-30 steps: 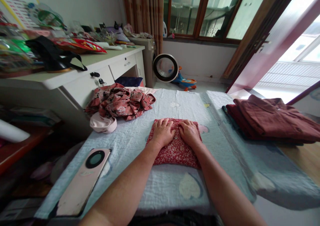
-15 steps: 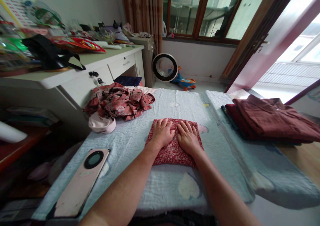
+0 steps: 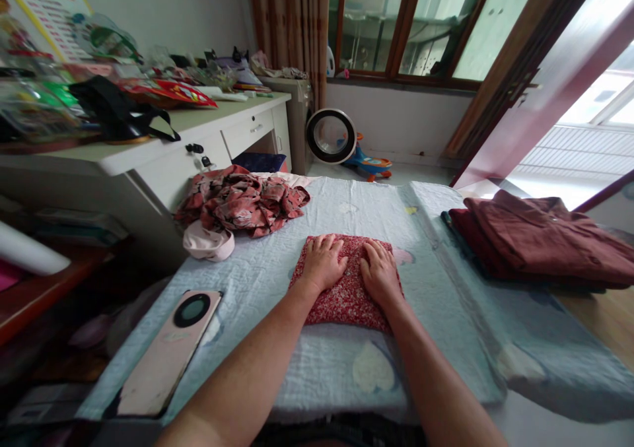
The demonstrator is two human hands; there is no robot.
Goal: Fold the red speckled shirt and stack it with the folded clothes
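A pale blue cloth [image 3: 257, 282] with heart shapes spreads out below a brown curtain [image 3: 287, 31] and a wood-framed window [image 3: 396, 24]. At its middle lies a folded red patterned garment [image 3: 341, 305], flat, and both hands rest on it. The left hand [image 3: 324, 262] lies palm down on the garment's left part, fingers extended and close together, thumb out toward the middle. The right hand [image 3: 380, 269] lies palm down on the right part, fingers slightly bent and a little apart. Neither hand is clenched or grasping; they press or rest on the fabric, with a strip of it showing between them. The bare left forearm [image 3: 247, 361] and right forearm [image 3: 436, 361] reach forward from the near edge, converging toward the garment.

Left of the hands, a pink phone [image 3: 166, 368] lies back up; the marking below its round camera is too small to read. Beyond it are a pale pink band [image 3: 209, 243] and a crumpled reddish garment [image 3: 242, 203]. Well to the right sits a stack of folded dark red clothes [image 3: 545, 242]. Farther left, on the wall above a cluttered white table [image 3: 198, 127], a yellow-bordered poster [image 3: 54, 11] carries red characters, too blurred to read.
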